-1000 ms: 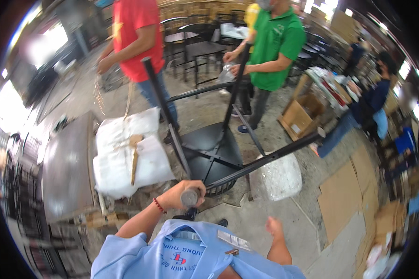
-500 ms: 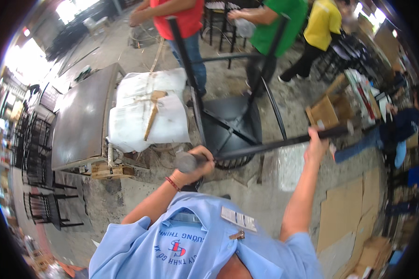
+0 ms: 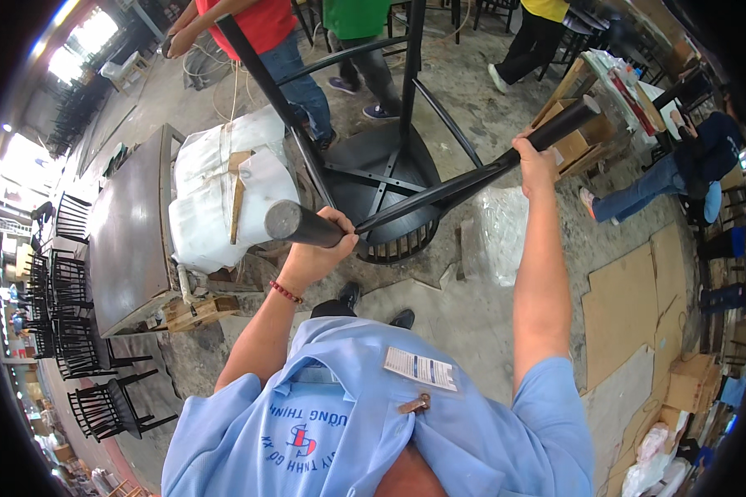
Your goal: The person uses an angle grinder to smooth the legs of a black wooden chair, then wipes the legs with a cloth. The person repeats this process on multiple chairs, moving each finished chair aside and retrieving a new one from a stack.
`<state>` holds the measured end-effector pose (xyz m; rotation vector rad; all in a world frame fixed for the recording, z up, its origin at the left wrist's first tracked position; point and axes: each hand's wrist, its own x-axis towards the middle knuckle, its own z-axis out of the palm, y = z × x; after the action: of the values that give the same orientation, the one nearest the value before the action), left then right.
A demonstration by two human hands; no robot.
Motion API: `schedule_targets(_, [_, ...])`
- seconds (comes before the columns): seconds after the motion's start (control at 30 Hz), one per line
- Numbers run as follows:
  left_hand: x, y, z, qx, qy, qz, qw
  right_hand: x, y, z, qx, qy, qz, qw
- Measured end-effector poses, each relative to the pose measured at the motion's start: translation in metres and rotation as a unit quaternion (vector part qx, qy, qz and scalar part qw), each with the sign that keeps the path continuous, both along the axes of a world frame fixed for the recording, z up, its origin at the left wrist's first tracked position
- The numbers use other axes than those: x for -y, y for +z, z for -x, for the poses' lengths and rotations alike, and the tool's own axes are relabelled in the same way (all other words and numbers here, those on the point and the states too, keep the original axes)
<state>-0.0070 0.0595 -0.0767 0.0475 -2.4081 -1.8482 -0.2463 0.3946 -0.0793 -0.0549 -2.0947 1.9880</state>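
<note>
A black wooden chair (image 3: pixel 419 153) hangs upside down in front of me, its legs pointing up toward me. Crossed braces show under its round seat, and the spindled back (image 3: pixel 399 247) is below. My left hand (image 3: pixel 322 248) is closed around the near left leg, just behind its thick round end. Farther right, my right hand (image 3: pixel 537 166) grips the near right leg, with that leg's end sticking out beyond the fingers. A stretcher bar runs between the two held legs.
To the left stands a dark-topped table (image 3: pixel 133 224), beside a stack wrapped in white foam (image 3: pixel 261 186) with a wooden mallet-like tool (image 3: pixel 238 199) on it. Black chairs (image 3: pixel 112 410) line the far left. Flat cardboard (image 3: pixel 622 315) lies right. Several people stand ahead and right.
The view has shifted, and the chair sits lower and farther left in it. The right leg's end has swung up and nearer. Both hands keep their hold on the legs.
</note>
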Motion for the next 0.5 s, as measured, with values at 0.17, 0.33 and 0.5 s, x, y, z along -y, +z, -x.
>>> schedule_targets(0.17, [-0.0053,-0.0100,-0.0101,-0.017,0.043,-0.028,0.999,-0.0003,-0.0054,-0.0066,-0.005,0.021,0.015,1.000])
schedule_targets(0.33, [-0.0039,-0.0054,-0.0093,-0.011,0.034,-0.014,0.999,0.0002,-0.0059,-0.0044,0.026,0.018,0.006,1.000])
schedule_targets(0.5, [-0.0062,-0.0041,-0.0078,-0.026,0.045,-0.038,0.998,0.0004,-0.0099,0.0016,0.008,0.020,0.012,1.000])
